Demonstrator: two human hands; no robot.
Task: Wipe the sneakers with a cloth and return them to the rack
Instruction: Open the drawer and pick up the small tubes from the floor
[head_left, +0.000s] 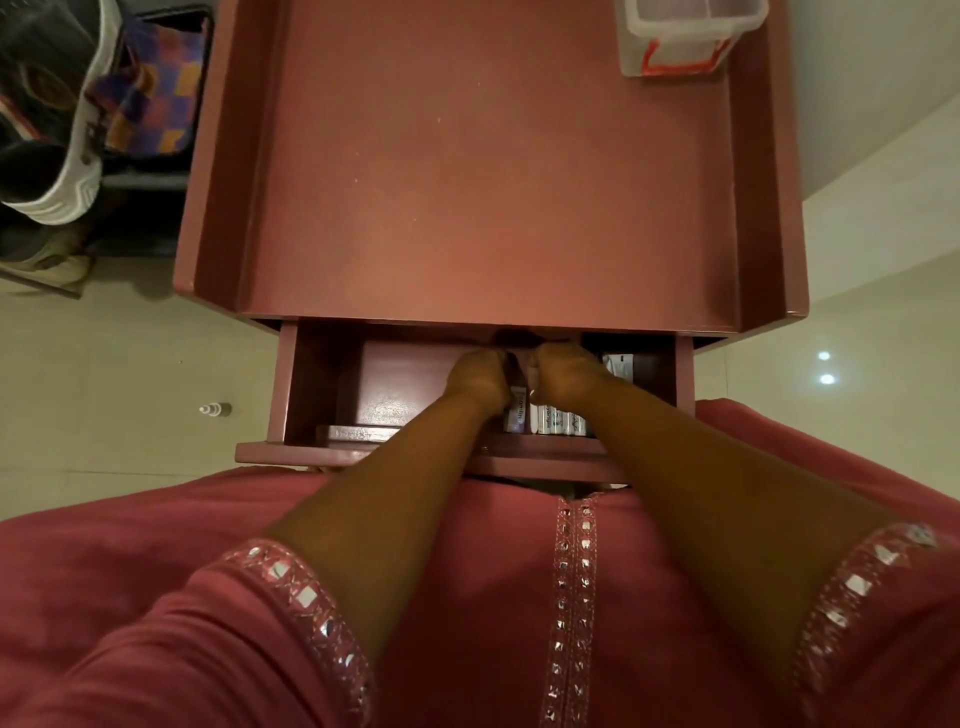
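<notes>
A black sneaker with a white sole (62, 156) sits on a dark rack (140, 179) at the top left, with another shoe (44, 257) on a lower level. A multicoloured checked cloth (153, 98) lies on the rack beside the sneaker. Both my hands are far from these, inside the open drawer (291, 395) of a reddish-brown cabinet (488, 171). My left hand (478, 382) and my right hand (563, 376) are close together with curled fingers. Their fingertips are hidden under the cabinet top, so what they grip cannot be told.
The drawer holds small boxes and packets (561, 418) at its front right. A clear plastic container with a red label (680, 39) stands at the cabinet top's far right corner. A small bottle (215, 409) lies on the pale tiled floor to the left.
</notes>
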